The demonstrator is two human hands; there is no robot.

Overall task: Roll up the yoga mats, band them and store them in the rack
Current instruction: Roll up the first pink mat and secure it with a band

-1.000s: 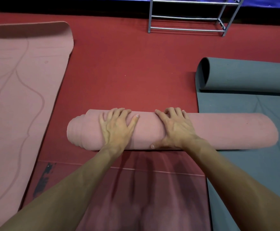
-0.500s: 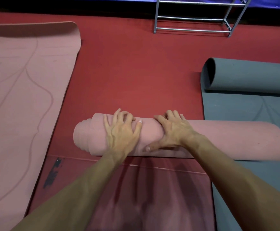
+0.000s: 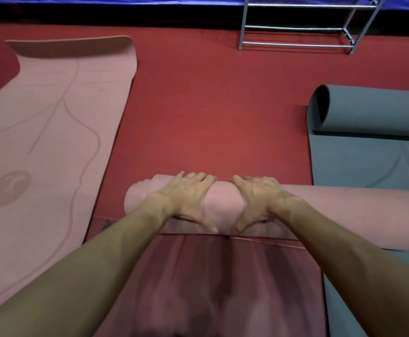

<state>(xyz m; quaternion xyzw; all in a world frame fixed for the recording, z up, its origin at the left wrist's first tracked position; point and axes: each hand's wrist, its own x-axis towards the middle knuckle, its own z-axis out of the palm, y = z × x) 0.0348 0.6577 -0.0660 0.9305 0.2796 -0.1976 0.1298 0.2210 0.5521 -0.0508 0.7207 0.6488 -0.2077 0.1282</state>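
Looking through the head camera, I find my left hand [image 3: 188, 198] and right hand [image 3: 259, 200] gripping the rolled pink yoga mat [image 3: 344, 210] on the red floor [image 3: 210, 105], no band showing, another pink mat [image 3: 52, 142] flat, the grey mat [image 3: 373, 113] half rolled, none visibly in the metal rack [image 3: 295, 27].

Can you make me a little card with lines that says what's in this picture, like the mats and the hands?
rolled pink mat: lies on the red floor
left hand: grips the rolled pink mat
right hand: grips it too, close beside the left hand
flat pink mat: unrolled, on the left
grey mat: on the right, far end curled up, rolled pink mat's right end on it
rack: metal, at the back, no mats on the part in view
band: none in view
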